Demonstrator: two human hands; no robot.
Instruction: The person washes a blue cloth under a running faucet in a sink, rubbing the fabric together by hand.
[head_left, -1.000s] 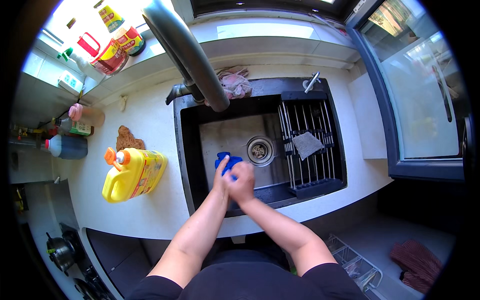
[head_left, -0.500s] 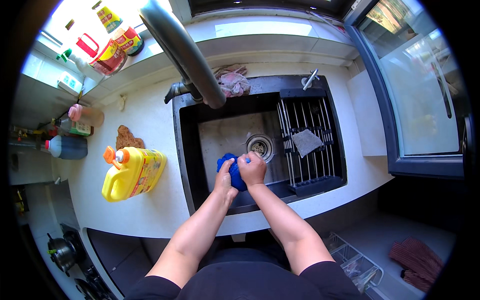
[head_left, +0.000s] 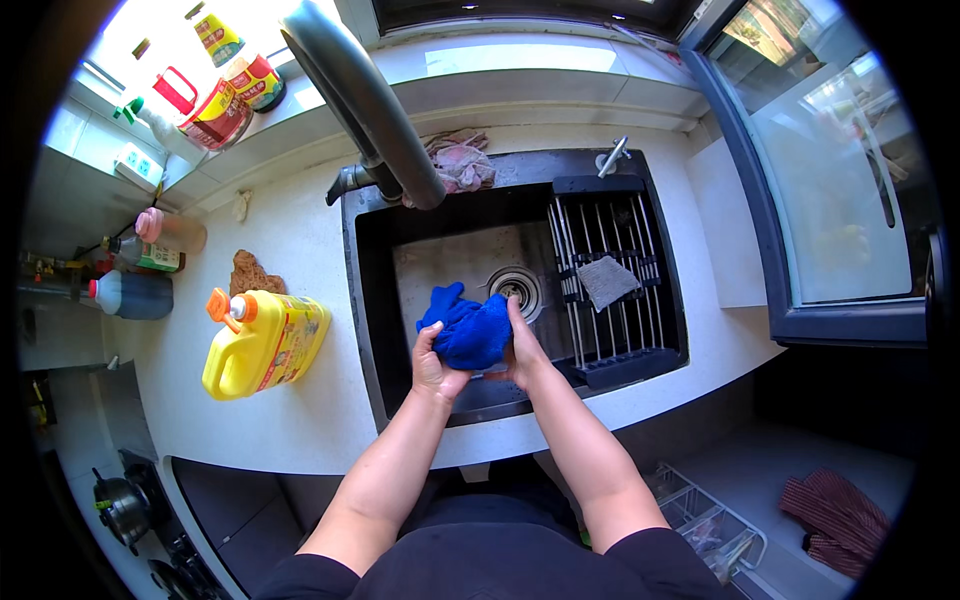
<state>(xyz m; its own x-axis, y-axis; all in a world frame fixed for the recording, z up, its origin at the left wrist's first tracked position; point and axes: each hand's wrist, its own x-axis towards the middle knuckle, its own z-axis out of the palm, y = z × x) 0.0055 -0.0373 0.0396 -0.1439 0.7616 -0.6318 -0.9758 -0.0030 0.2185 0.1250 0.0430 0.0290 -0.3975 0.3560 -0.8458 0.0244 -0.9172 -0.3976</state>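
The white counter (head_left: 300,420) fills the middle of the frame, and the black sink (head_left: 520,270) is set into it at the centre. A thick grey faucet (head_left: 365,100) comes down from the top of the frame and bends over the left part of the basin. On the right side of the sink lies a black rack (head_left: 615,285) with a small grey pad (head_left: 606,281) on its bars. At the left of the frame, on the counter, a yellow jug (head_left: 265,340) with an orange cap lies on its side. A pink rag (head_left: 458,160) is bunched at the top rim of the sink, just right of the faucet. The round drain (head_left: 515,285) shows in the basin floor. Both forearms enter from the lower edge and meet over the basin — the left hand (head_left: 432,368) and the right hand (head_left: 518,350) hold a blue cloth (head_left: 467,328) between them, just left of the drain. The left fingers curl around the lower edge of the cloth; the right fingers press flat against its right side — the cloth is bunched, with one corner sticking up to the upper left.
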